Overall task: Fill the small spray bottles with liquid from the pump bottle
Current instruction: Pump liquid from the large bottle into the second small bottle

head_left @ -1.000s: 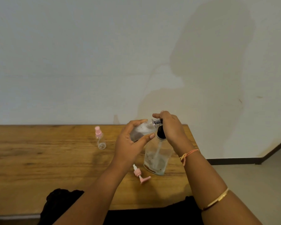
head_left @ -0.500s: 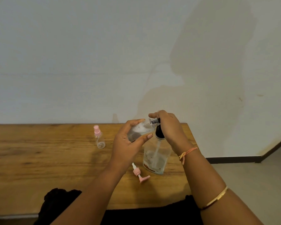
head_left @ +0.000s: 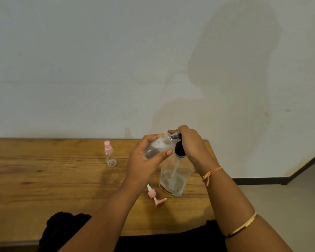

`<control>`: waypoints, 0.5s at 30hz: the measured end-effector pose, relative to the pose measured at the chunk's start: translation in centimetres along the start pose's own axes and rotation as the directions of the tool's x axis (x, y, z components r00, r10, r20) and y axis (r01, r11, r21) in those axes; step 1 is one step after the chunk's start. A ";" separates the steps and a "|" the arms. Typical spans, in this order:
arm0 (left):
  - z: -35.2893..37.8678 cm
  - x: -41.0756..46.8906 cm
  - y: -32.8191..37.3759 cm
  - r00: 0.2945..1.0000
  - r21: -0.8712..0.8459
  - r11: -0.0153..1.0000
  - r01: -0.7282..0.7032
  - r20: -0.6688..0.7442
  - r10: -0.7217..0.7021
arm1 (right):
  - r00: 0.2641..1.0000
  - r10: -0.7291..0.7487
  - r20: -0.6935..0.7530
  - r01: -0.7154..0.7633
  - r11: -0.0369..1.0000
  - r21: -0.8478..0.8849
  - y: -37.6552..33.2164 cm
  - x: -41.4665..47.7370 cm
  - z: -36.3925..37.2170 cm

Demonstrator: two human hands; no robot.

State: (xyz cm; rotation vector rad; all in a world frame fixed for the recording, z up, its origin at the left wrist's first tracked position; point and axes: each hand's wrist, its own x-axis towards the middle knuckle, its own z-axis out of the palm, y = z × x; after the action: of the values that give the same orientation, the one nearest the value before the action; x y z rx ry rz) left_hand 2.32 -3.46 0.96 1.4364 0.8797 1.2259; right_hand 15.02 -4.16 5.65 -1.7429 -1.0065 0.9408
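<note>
Fingers of the left hand (head_left: pixel 145 160) clamp the tilted small clear spray bottle (head_left: pixel 157 147); the right hand (head_left: pixel 189 142) wraps the black-topped clear pump bottle (head_left: pixel 175 177) on the wooden table (head_left: pixel 44 179). Misaligned nozzle could spill liquid.

Soft, even light, perhaps from behind the wearer, throws a broad grey shadow (head_left: pixel 235 57) on the pale plaster wall (head_left: pixel 62 70) toward one o'clock. Image slightly soft; wide-angle bending at three o'clock; no glare.
</note>
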 end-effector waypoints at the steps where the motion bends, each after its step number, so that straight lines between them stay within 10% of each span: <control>1: 0.0 0.0 0.0 1.000 0.001 1.000 -0.001 0.000 0.001 | 1.000 -0.001 0.008 0.001 1.000 -0.009 0.0 -0.1 -0.1; 15: -0.2 0.0 0.1 1.000 0.028 1.000 0.013 -0.001 -0.013 | 0.999 -0.002 -0.040 0.002 1.000 -0.002 0.3 0.1 1.0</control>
State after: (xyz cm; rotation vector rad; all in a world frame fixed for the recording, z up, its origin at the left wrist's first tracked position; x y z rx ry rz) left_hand 2.12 -3.49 1.09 1.4506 0.9090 1.2086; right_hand 14.20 -3.84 5.08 -1.7555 -0.9834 0.9000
